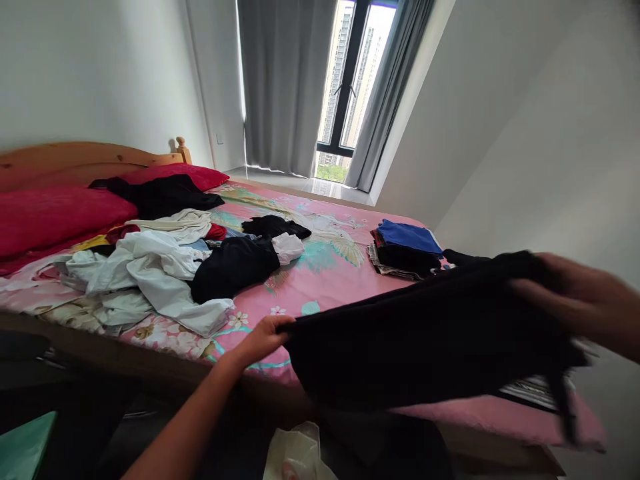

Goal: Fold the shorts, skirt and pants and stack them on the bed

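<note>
A black garment (425, 340) is stretched out in the air between my two hands above the front edge of the bed. Its exact kind cannot be made out; a narrow strip of it dangles at the right end. My left hand (264, 341) pinches its upper left corner. At the other end, my right hand (575, 297), smeared a little by motion, has its fingers wrapped over the upper right part. Behind the garment lies a stack of folded clothes (407, 243), with a blue piece on top. Part of the bed to the right is hidden by the black cloth.
On the left of the bed (330, 293) lies a heap of loose clothes (150, 267), white and black among them. Red pillows (60, 220) rest against the wooden headboard (75, 163). A white wall (540, 153) borders the right side. Below sits a pale plastic bag (297, 453).
</note>
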`<action>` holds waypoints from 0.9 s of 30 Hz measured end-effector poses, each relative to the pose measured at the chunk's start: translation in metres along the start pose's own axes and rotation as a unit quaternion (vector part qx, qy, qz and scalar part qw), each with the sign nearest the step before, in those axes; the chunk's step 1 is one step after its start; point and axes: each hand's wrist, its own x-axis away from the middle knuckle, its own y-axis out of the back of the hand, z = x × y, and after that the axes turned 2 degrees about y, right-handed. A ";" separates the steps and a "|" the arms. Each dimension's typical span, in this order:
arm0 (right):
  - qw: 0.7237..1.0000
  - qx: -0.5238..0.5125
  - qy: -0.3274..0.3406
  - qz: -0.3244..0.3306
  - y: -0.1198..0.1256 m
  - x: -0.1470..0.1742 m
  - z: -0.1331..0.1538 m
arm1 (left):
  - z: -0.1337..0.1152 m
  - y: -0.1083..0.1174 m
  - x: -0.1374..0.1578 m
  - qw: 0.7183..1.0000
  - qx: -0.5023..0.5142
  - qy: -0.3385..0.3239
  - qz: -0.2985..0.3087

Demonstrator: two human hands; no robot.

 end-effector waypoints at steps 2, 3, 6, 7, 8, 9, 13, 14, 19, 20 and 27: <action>0.996 -0.041 -0.046 0.064 -0.019 -0.010 -0.006 | -0.012 0.031 -0.014 0.997 -0.063 -0.015 -0.053; 0.993 -0.069 -0.064 0.066 -0.031 -0.014 -0.010 | -0.023 0.045 -0.020 0.992 -0.099 -0.025 -0.077; 0.985 -0.170 -0.018 -0.023 -0.067 -0.016 -0.023 | -0.058 0.076 -0.031 0.959 -0.233 -0.069 -0.143; 0.980 -0.195 0.018 -0.045 -0.081 -0.012 -0.029 | -0.064 0.081 -0.031 0.942 -0.278 -0.093 -0.162; 0.975 -0.209 0.051 -0.062 -0.096 -0.005 -0.036 | -0.065 0.082 -0.030 0.924 -0.318 -0.118 -0.177; 0.973 -0.209 0.074 -0.071 -0.112 0.006 -0.044 | -0.060 0.080 -0.027 0.907 -0.352 -0.139 -0.184; 0.980 -0.177 0.072 -0.048 -0.196 0.083 -0.083 | 0.007 0.044 0.005 0.885 -0.422 -0.125 -0.152; 0.984 -0.167 0.049 -0.021 -0.217 0.106 -0.092 | 0.030 0.033 0.017 0.889 -0.427 -0.103 -0.125; 0.973 -0.208 -0.085 0.048 -0.274 0.194 -0.114 | 0.105 0.005 0.071 0.909 -0.403 -0.074 -0.074; 0.966 -0.219 -0.130 0.037 -0.274 0.198 -0.115 | 0.107 0.006 0.076 0.911 -0.396 -0.079 -0.084; 0.903 -0.225 -0.342 0.132 -0.260 0.155 -0.106 | 0.074 -0.008 0.052 0.923 -0.346 -0.128 -0.109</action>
